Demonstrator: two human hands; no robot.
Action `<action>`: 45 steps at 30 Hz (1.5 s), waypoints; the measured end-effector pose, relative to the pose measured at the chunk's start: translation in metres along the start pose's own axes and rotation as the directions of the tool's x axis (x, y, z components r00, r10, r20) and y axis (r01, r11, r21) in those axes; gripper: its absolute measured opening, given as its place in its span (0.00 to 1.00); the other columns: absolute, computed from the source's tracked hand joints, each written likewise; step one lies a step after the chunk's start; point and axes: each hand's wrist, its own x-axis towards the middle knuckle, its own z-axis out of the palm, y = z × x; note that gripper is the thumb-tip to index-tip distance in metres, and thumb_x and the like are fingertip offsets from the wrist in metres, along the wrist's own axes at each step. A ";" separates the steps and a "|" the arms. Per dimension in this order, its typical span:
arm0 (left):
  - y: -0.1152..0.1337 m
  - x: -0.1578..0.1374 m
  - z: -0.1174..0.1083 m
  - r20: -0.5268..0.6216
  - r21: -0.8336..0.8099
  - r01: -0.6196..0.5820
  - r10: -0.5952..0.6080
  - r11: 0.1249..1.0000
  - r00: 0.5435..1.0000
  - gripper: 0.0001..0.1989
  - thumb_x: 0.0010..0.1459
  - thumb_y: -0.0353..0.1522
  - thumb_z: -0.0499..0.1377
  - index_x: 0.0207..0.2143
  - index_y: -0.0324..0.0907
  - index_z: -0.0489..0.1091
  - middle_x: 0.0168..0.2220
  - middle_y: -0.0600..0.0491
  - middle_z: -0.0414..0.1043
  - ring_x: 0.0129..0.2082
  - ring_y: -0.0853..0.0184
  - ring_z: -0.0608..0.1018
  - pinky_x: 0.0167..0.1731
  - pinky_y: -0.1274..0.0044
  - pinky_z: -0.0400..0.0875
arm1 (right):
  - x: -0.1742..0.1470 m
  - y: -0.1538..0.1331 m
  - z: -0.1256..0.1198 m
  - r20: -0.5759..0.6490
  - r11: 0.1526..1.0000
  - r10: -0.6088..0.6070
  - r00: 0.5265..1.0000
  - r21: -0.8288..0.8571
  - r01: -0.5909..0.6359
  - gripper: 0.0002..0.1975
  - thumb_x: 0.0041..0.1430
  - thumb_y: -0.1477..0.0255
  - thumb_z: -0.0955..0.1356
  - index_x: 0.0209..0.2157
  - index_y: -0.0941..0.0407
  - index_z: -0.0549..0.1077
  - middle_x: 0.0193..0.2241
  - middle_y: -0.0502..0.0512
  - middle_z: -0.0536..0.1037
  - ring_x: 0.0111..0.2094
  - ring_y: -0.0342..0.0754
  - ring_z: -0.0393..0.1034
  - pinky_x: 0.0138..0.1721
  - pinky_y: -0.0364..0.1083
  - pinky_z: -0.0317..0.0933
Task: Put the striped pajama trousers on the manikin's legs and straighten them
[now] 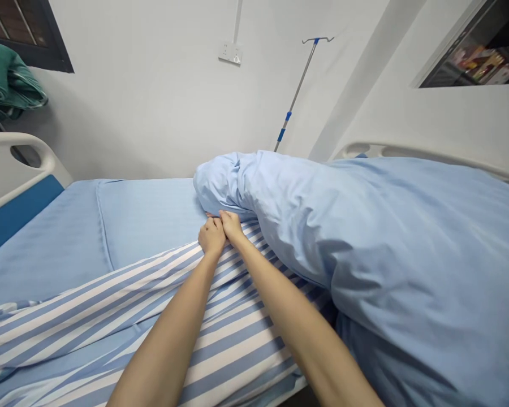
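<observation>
Two curled hands (212, 234) (232, 226) grip striped cloth (237, 339) — its length spread beneath the forearms (169, 328) (288, 305).

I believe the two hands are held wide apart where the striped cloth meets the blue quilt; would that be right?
Not quite: the head view shows the left hand and right hand close together where the striped cloth meets the blue quilt.

Bed (8, 178) under blue sheet (152, 217); striped cloth (231, 322) across it, blue quilt (385, 237) heaped at right
</observation>
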 end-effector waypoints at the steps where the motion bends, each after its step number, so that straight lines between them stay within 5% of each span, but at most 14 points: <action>1: 0.000 -0.001 -0.001 -0.001 0.008 -0.007 0.007 1.000 1.000 0.17 0.60 0.37 0.44 0.37 0.45 0.71 0.39 0.45 0.75 0.40 0.60 0.75 0.36 0.74 0.63 | 0.004 -0.005 -0.004 0.024 0.999 -0.010 1.000 -0.032 0.011 0.15 0.51 0.64 0.61 0.15 0.55 0.60 0.13 0.46 0.62 0.21 0.43 0.60 0.26 0.42 0.58; 6: 0.002 -0.005 -0.003 0.002 0.040 -0.023 0.023 0.999 1.000 0.16 0.59 0.36 0.44 0.35 0.47 0.71 0.38 0.48 0.75 0.39 0.62 0.75 0.36 0.74 0.64 | 0.026 -0.021 -0.025 0.000 0.997 -0.019 1.000 -0.072 0.019 0.16 0.52 0.64 0.60 0.15 0.55 0.58 0.11 0.43 0.55 0.16 0.39 0.50 0.20 0.41 0.48; 14: 0.000 -0.004 0.002 0.004 0.030 -0.038 0.037 0.999 0.999 0.16 0.58 0.36 0.44 0.34 0.48 0.71 0.38 0.49 0.76 0.39 0.61 0.75 0.36 0.73 0.64 | 0.013 0.027 -0.035 -0.226 0.913 -0.178 0.958 -0.400 0.075 0.17 0.54 0.66 0.57 0.14 0.55 0.54 0.13 0.45 0.55 0.19 0.40 0.48 0.23 0.43 0.44; 20: -0.004 -0.004 0.001 0.023 -0.021 -0.079 0.080 0.997 0.997 0.15 0.57 0.36 0.45 0.28 0.46 0.69 0.34 0.48 0.75 0.36 0.60 0.75 0.34 0.72 0.65 | 0.011 0.022 -0.038 -0.193 0.927 -0.177 0.965 -0.362 0.098 0.17 0.55 0.64 0.56 0.15 0.54 0.54 0.13 0.46 0.57 0.19 0.41 0.48 0.23 0.43 0.45; 26: 0.007 0.006 -0.004 0.042 -0.120 -0.289 0.295 0.950 0.954 0.14 0.56 0.35 0.47 0.19 0.43 0.62 0.25 0.50 0.71 0.30 0.66 0.72 0.31 0.75 0.62 | 0.012 0.018 -0.039 -0.220 0.968 -0.161 0.962 -0.224 0.111 0.16 0.54 0.69 0.58 0.14 0.54 0.54 0.13 0.45 0.53 0.19 0.41 0.50 0.23 0.43 0.49; 32: 0.044 0.025 0.031 0.009 -0.330 -0.327 0.349 0.885 0.937 0.18 0.60 0.37 0.42 0.23 0.40 0.62 0.25 0.55 0.67 0.32 0.70 0.72 0.35 0.77 0.64 | 0.029 0.037 -0.043 -0.260 0.986 -0.111 0.959 -0.151 0.073 0.16 0.56 0.71 0.56 0.16 0.56 0.57 0.16 0.46 0.54 0.23 0.39 0.57 0.29 0.43 0.57; 37: 0.028 0.022 0.066 0.060 -0.495 -0.341 0.423 0.799 0.904 0.15 0.59 0.36 0.47 0.23 0.39 0.65 0.31 0.54 0.70 0.40 0.67 0.72 0.44 0.72 0.64 | 0.041 0.050 -0.049 -0.299 0.979 -0.173 0.938 -0.153 0.132 0.17 0.58 0.71 0.53 0.17 0.58 0.57 0.20 0.47 0.57 0.32 0.42 0.62 0.38 0.47 0.57; 41: 0.017 0.026 0.072 0.039 -0.500 -0.346 0.420 0.794 0.907 0.17 0.61 0.36 0.44 0.24 0.40 0.65 0.35 0.54 0.70 0.43 0.66 0.72 0.46 0.70 0.63 | 0.031 0.030 -0.043 -0.309 0.976 -0.126 0.943 -0.211 0.061 0.18 0.59 0.72 0.53 0.15 0.56 0.53 0.18 0.45 0.52 0.28 0.39 0.61 0.35 0.44 0.56; 45: 0.014 0.030 0.070 0.019 -0.493 -0.367 0.432 0.789 0.902 0.20 0.62 0.38 0.40 0.25 0.41 0.66 0.36 0.55 0.71 0.44 0.66 0.72 0.46 0.70 0.63 | 0.016 0.005 -0.037 -0.334 0.958 -0.214 0.918 -0.253 0.132 0.18 0.58 0.69 0.58 0.16 0.54 0.50 0.17 0.44 0.50 0.22 0.38 0.54 0.30 0.41 0.55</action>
